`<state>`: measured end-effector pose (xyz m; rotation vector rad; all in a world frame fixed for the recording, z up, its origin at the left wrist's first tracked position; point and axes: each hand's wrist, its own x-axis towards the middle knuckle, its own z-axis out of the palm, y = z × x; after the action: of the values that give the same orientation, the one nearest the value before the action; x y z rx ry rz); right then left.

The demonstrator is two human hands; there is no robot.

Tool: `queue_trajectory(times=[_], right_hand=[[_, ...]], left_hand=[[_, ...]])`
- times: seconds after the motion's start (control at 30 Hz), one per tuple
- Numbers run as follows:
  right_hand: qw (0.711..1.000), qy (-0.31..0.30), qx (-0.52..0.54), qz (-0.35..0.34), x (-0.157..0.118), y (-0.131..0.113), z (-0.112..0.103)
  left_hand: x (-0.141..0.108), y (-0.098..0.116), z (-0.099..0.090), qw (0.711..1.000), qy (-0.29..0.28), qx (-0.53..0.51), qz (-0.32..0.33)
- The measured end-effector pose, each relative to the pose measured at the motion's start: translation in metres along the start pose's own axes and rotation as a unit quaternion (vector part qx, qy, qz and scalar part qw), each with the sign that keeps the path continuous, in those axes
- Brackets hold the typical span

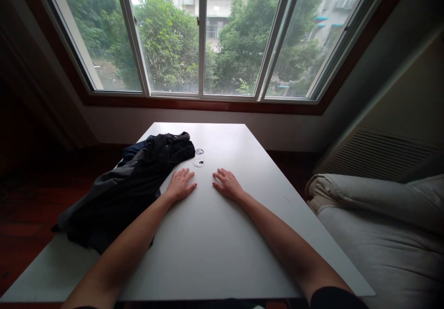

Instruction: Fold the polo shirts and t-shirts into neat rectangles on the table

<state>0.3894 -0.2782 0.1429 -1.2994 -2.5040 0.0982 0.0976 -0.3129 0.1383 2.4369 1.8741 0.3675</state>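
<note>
From where I stand, the likeliest trouble is at the left side of the table [222,262], where the black garment [118,193] lies in a loose heap, its lower end lapping a little past the edge. I'd judge that a tug or a bump from the left forearm [133,242] could send that overhanging end sliding, and its weight might draw the rest down to the floor [21,216]. The dark blue cloth [133,149] peeping out beneath could come along if the two are tangled, and pulling on only the top layer might crease or twist both.

The left hand [180,184] rests palm down just beside the heap, fingers apart; the right hand [227,184] lies the same way, well apart from the cloth. Each grip is wide and holds nothing.

Two small round shapes [199,163] sit by the heap's far right corner. If they are loose discs, a sweep of cloth might carry them off; I can't tell whether they're pieces or printed marks.

The folds are so dark that sleeves, collar and hem blur together, and I can't say how many garments there are. The left forearm crosses in front of the lower folds, so whether it touches them is unclear. Both upper arms are cut off by the bottom of the view.
</note>
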Motion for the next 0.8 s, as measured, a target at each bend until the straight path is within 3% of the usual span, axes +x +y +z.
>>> queue_trajectory(times=[0.4,0.8], right_hand=[[0.999,0.005,0.030,-0.019,-0.008,0.002,-0.003],[0.999,-0.010,0.046,-0.027,-0.016,0.002,-0.008]], left_hand=[[-0.017,0.000,-0.008,0.999,0.018,-0.028,-0.001],[-0.016,-0.001,-0.007,0.999,0.013,-0.034,-0.003]])
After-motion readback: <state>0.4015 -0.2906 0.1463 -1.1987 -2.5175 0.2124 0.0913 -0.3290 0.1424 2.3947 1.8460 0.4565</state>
